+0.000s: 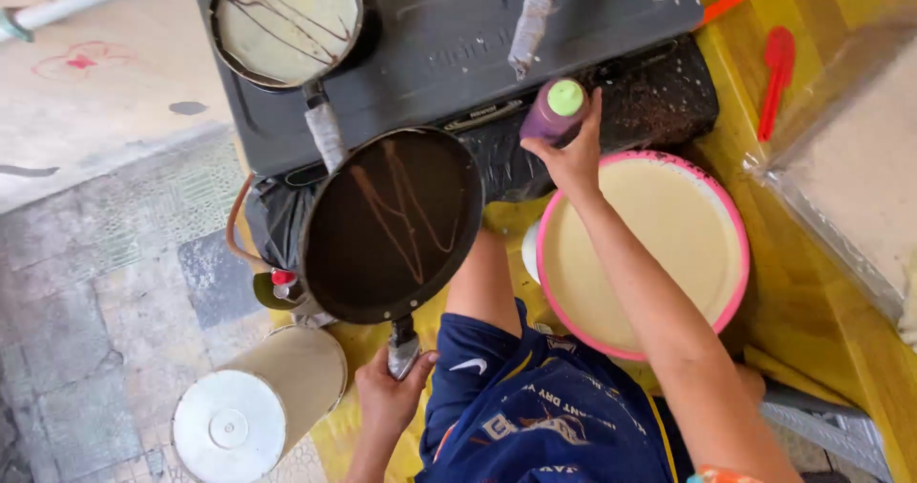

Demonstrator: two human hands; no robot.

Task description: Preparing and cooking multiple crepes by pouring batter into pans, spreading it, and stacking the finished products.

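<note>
The left hand [387, 397] sits closest, low in the view beside the blue shorts [535, 416], its fingers curled tight around the pan handle [402, 346]. To its left, a cream bucket [258, 402] with a white lid stands on the tiled floor. The handle leads up to a dark pan [392, 225], held level just in front of the stove [449, 43], with thin brown lines of batter trailed across its bare black bottom. Right of the pan, a wide pink-rimmed bowl [731, 215] of pale batter rests on the yellow surface, and the right forearm crosses over it. Beyond the bowl's near rim, the right hand [573, 158] grips a purple squeeze bottle [552, 112] with a green cap, fingers wrapped around its body; the bottle hangs above the stove's front edge, between pan and bowl. Farther off, a second pan [285, 20] sits on the stove, filled with pale batter streaked by brown lines. A red spatula [776, 77] lies at the far right.
</note>
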